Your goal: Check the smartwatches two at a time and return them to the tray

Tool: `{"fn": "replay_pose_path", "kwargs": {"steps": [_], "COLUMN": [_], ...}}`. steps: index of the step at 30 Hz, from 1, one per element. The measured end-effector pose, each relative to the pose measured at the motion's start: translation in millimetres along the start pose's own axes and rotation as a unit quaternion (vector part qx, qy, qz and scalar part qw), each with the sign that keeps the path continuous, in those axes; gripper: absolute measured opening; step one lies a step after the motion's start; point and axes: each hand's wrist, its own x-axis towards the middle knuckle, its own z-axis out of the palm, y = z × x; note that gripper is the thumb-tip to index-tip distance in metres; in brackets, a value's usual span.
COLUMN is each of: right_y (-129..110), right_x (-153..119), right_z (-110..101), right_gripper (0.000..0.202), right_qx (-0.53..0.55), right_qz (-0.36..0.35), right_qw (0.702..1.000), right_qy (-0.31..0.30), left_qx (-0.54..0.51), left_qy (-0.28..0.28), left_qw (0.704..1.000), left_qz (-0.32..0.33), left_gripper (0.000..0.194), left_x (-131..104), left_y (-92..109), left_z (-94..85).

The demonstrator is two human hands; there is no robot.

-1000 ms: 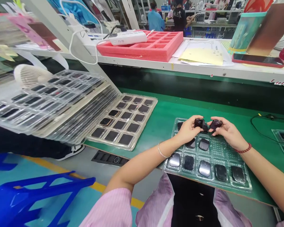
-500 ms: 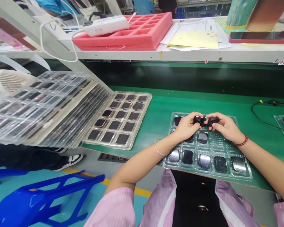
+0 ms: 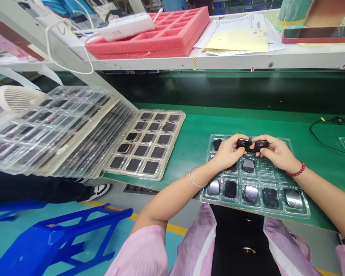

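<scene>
Two hands (image 3: pixel 229 153) (image 3: pixel 279 155) hold dark devices (image 3: pixel 243 143) (image 3: pixel 261 145); a white block (image 3: pixel 129 26) reads "11-10".

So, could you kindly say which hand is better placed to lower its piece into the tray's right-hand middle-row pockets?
Probably the right hand: it holds a dark piece close to those pockets. The left hand, holding another piece, sits farther left.

Bright light; screens (image 3: pixel 250 194) glare; left edge seems blurred.

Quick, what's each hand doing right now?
Left hand: closed, its grip on a dark rounded piece.
Right hand: closed, holding a second dark piece.
</scene>
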Motion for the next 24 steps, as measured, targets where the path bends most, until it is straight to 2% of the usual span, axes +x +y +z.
{"fn": "replay_pose_path", "kwargs": {"steps": [13, 16, 20, 24], "right_y": [-1.8, -0.9, -1.2, -2.3], "right_x": [-1.9, -2.0, -1.7, -1.5], "right_z": [-2.3, -2.7, -2.0, -0.8], "right_gripper": [0.029, 0.025, 0.024, 0.027], "right_qx": [0.001, -0.007, -0.015, -0.001], "right_qz": [0.0, 0.011, 0.027, 0.0], "right_qw": [1.0, 1.0, 1.0, 1.0], "right_qy": [-0.008, 0.0, 0.004, 0.002], "left_qx": [0.064, 0.044, -0.027, 0.014], "left_qy": [0.011, 0.01, -0.021, -0.004], "left_qw": [0.998, 0.999, 0.999, 1.0], "left_qz": [0.004, 0.01, 0.015, 0.013], "left_gripper": [0.033, 0.031, 0.023, 0.031], "left_x": [-4.1, -3.9, -4.5, -5.5], "left_y": [9.1, 7.0, 6.5, 9.3], "left_z": [1.7, 1.1, 1.1, 1.5]}}
